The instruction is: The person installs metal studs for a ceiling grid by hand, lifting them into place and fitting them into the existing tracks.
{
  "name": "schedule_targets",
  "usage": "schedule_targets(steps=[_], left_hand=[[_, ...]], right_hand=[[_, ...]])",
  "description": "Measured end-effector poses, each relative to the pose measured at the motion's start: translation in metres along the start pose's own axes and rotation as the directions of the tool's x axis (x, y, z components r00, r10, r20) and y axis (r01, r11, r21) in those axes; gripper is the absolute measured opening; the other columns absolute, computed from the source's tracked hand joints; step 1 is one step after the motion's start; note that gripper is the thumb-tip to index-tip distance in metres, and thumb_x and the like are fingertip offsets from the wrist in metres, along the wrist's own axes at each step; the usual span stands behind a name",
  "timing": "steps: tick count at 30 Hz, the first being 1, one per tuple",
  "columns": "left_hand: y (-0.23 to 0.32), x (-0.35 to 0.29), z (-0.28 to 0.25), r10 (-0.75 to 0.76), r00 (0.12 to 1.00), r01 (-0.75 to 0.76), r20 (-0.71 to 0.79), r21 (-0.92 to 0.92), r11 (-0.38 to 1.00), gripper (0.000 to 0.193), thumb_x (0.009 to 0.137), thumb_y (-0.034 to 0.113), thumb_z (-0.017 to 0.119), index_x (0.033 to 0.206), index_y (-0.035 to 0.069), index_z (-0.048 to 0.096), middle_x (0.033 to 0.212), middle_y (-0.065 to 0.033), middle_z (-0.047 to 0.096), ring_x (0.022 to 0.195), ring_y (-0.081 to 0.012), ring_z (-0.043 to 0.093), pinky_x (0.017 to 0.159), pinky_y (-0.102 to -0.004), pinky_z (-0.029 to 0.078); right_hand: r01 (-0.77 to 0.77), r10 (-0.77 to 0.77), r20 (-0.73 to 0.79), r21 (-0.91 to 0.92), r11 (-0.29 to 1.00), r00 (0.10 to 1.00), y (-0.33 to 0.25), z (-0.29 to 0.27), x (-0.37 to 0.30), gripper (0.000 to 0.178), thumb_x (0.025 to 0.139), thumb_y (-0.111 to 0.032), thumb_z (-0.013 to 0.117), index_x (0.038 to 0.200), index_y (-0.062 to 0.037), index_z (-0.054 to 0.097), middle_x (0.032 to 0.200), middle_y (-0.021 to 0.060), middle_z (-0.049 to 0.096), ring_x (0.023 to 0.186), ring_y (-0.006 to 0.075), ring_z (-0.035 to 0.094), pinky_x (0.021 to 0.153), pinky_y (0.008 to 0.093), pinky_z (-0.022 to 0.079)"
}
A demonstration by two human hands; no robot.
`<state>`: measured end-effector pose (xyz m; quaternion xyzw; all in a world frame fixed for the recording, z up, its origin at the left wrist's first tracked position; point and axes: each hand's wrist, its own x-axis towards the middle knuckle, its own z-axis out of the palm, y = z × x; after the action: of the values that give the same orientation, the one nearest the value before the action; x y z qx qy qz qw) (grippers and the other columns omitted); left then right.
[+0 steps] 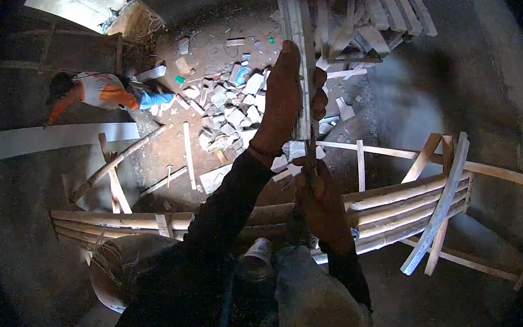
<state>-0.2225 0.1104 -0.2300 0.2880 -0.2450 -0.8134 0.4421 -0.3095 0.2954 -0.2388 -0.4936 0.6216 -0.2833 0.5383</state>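
A long, pale, grooved straight bar (300, 50), apparently metal, rises in front of me toward the top of the view. My left hand (284, 97) is wrapped around its middle, with the fingertips curling over the right side. Lower down, my right hand (322, 208) is closed at the bar's bottom end, where a narrow dark piece runs between thumb and fingers. Shadow hides whether that piece belongs to the bar or is a separate tool. Below my hands are a light cylindrical object (257, 258) and a pale cloth or sack-like surface (322, 294), both dim.
Bamboo poles (399, 208) form a platform below me, with a plank (439, 205) leaning across its right side. Broken rubble (235, 109) covers the floor beyond. Wooden pallets (386, 16) stand at the far right. Another person in orange and white (107, 92) bends over at the left.
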Motion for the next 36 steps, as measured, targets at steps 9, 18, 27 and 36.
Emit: schedule_targets(steps=[9, 18, 27, 36], left_hand=[[0.001, 0.000, 0.003, 0.039, 0.998, -0.037, -0.047, 0.051, 0.998, 0.052, 0.095, 0.061, 0.040, 0.115, 0.014, 0.048, 0.072, -0.0021, 0.052, 0.045, -0.0126, 0.049, 0.039, -0.0280, 0.041], [0.004, -0.001, 0.007, 0.084, 0.994, -0.076, -0.073, 0.101, 0.992, 0.049, 0.095, 0.059, 0.040, 0.111, 0.013, 0.048, 0.070, -0.0026, 0.052, 0.044, -0.0127, 0.049, 0.038, -0.0277, 0.041], [0.001, -0.002, 0.009, 0.086, 0.993, -0.077, -0.080, 0.100, 0.992, 0.047, 0.096, 0.058, 0.041, 0.106, 0.013, 0.048, 0.069, -0.0030, 0.053, 0.043, -0.0127, 0.049, 0.037, -0.0274, 0.041], [0.007, -0.002, 0.010, 0.108, 0.990, -0.096, -0.086, 0.129, 0.987, 0.045, 0.097, 0.056, 0.041, 0.102, 0.012, 0.048, 0.067, -0.0035, 0.053, 0.042, -0.0127, 0.050, 0.037, -0.0271, 0.040]], right_hand=[[-0.073, 0.101, -0.129, 0.208, 0.975, 0.986, -0.031, 0.001, 0.014, 0.023, 0.099, -0.023, 0.051, 0.116, -0.0078, 0.053, 0.079, 0.0010, 0.053, 0.067, 0.0075, 0.048, 0.058, 0.0255, 0.041], [0.134, -0.138, -0.237, -0.031, 0.990, 0.962, -0.015, 0.007, 0.017, 0.024, 0.099, -0.024, 0.051, 0.113, -0.0041, 0.054, 0.082, 0.0054, 0.055, 0.070, 0.0119, 0.052, 0.062, 0.0285, 0.043], [0.258, -0.372, -0.268, -0.380, 0.888, 0.889, -0.004, 0.013, 0.020, 0.036, 0.097, -0.035, 0.053, 0.110, -0.0016, 0.053, 0.082, 0.0098, 0.056, 0.071, 0.0170, 0.054, 0.063, 0.0333, 0.044], [0.153, -0.173, -0.324, -0.087, 0.984, 0.930, -0.011, 0.019, 0.023, 0.037, 0.098, -0.036, 0.050, 0.110, -0.0010, 0.052, 0.081, 0.0124, 0.058, 0.074, 0.0210, 0.057, 0.066, 0.0361, 0.046]])
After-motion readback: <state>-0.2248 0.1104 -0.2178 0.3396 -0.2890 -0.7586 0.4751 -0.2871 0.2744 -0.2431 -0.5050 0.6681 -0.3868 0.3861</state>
